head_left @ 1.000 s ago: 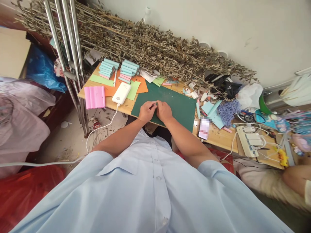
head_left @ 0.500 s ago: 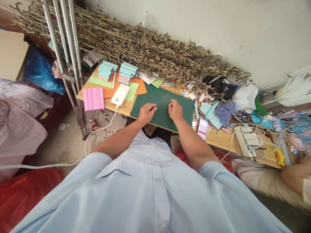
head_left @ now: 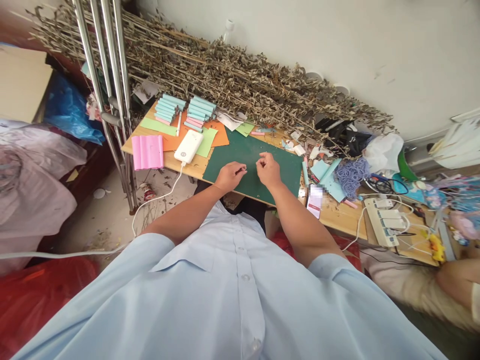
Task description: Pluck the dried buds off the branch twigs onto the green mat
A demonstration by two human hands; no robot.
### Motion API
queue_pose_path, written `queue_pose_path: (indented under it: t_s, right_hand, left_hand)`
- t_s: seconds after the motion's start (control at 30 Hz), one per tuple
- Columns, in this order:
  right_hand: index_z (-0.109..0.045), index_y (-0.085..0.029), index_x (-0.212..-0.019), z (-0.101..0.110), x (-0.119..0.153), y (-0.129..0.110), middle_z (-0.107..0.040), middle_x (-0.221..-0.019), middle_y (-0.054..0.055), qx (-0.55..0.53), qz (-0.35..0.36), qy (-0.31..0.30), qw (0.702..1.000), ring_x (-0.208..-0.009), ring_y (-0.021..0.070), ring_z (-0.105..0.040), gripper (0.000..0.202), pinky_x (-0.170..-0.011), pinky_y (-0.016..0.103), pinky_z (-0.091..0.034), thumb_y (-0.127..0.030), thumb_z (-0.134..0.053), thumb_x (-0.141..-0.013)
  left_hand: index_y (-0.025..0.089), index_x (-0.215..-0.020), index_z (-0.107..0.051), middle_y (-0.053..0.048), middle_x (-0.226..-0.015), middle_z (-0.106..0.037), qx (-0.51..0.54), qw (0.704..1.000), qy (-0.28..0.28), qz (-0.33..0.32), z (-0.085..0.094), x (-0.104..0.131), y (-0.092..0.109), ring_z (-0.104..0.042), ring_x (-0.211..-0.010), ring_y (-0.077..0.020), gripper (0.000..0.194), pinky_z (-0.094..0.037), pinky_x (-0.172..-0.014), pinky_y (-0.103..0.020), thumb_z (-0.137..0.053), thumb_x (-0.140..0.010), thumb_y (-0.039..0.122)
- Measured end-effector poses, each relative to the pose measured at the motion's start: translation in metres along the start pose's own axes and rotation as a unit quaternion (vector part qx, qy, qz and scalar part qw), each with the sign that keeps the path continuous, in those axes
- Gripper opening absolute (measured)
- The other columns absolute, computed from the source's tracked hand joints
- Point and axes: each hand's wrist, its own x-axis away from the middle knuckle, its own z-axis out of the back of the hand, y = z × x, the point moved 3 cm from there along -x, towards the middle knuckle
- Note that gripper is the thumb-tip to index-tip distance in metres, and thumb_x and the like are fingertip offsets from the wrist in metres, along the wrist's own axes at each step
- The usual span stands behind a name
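Observation:
Over the dark green mat (head_left: pixel 240 145), my left hand (head_left: pixel 229 177) is closed in a pinch. Something small and dark shows at its fingertips, too small to name. Facing it a short way to the right, my right hand (head_left: pixel 268 170) has its fingers curled in. Whether anything is between those fingers is hidden. The hands are apart from each other, both above the front half of the mat. A white power bank (head_left: pixel 189 146) with a cable lies left of the mat, and a phone (head_left: pixel 314 202) lies to its right.
Rolled blue paper tubes (head_left: pixel 202 107) are stacked at the back left, near pink paper (head_left: pixel 147 152). Dried plant stalks (head_left: pixel 225 75) line the wall. Metal crutches (head_left: pixel 107 75) stand at the left. Purple cord (head_left: pixel 351 176) and a power strip (head_left: pixel 381 222) are on the right; another person's arm is beyond.
The gap between my hands has narrowed slightly, with my left hand a little further right. Both stay closed. The whole view has shifted slightly.

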Motion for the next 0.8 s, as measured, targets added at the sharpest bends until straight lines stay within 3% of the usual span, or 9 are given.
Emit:
queue_pose_path:
  t_s: [0.13,0.33,0.5,0.67,0.8]
  right_hand:
    - [-0.057,-0.021,-0.131,0.007,0.015,-0.031,-0.078,-0.1,0.007,-0.081,0.091,0.034,0.992,-0.086,0.0222,-0.072,0.035,-0.09,0.039,-0.057,-0.036,-0.055,-0.099]
    - [-0.063,-0.02,-0.129,0.009,0.031,-0.058,-0.078,-0.108,0.013,0.006,0.209,0.006,0.978,-0.106,0.0283,-0.072,0.031,-0.101,0.045,-0.057,-0.033,-0.044,-0.107]
    - [-0.063,-0.019,-0.135,0.009,0.031,-0.062,-0.078,-0.113,0.014,0.077,0.203,-0.019,0.976,-0.108,0.0299,-0.07,0.035,-0.1,0.045,-0.056,-0.026,-0.041,-0.108]
    - [-0.061,-0.018,-0.136,0.013,0.026,-0.064,-0.077,-0.106,0.011,0.057,0.188,-0.027,0.98,-0.104,0.0291,-0.069,0.036,-0.101,0.044,-0.056,-0.021,-0.05,-0.102]
    - [-0.063,-0.018,-0.136,0.015,0.028,-0.064,-0.078,-0.114,0.013,0.061,0.201,-0.047,0.977,-0.108,0.0293,-0.07,0.036,-0.103,0.045,-0.055,-0.025,-0.043,-0.107]
  left_hand:
    - [0.018,-0.11,-0.077,-0.008,-0.103,-0.077,-0.017,1.0,-0.018,0.001,0.0,0.0,0.0,-0.071,-0.099,-0.0202,0.015,-0.056,-0.096,-0.033,-0.068,-0.098,0.021]
    - [0.018,-0.106,-0.076,-0.008,-0.097,-0.074,-0.034,0.999,-0.031,-0.014,0.001,0.0,0.001,-0.068,-0.095,-0.0214,0.017,-0.054,-0.091,-0.033,-0.06,-0.102,0.024]
    - [0.016,-0.105,-0.075,-0.008,-0.096,-0.074,-0.022,0.999,-0.03,-0.028,0.001,0.0,0.002,-0.068,-0.095,-0.0216,0.017,-0.054,-0.09,-0.033,-0.059,-0.103,0.023]
    - [0.017,-0.107,-0.076,-0.008,-0.097,-0.074,-0.023,0.999,-0.032,-0.024,-0.001,0.0,0.001,-0.068,-0.094,-0.0212,0.019,-0.054,-0.089,-0.033,-0.061,-0.104,0.027]
    - [0.018,-0.107,-0.076,-0.008,-0.099,-0.075,-0.027,0.999,-0.026,-0.017,-0.001,0.0,-0.001,-0.068,-0.095,-0.0211,0.018,-0.054,-0.09,-0.033,-0.061,-0.103,0.026]
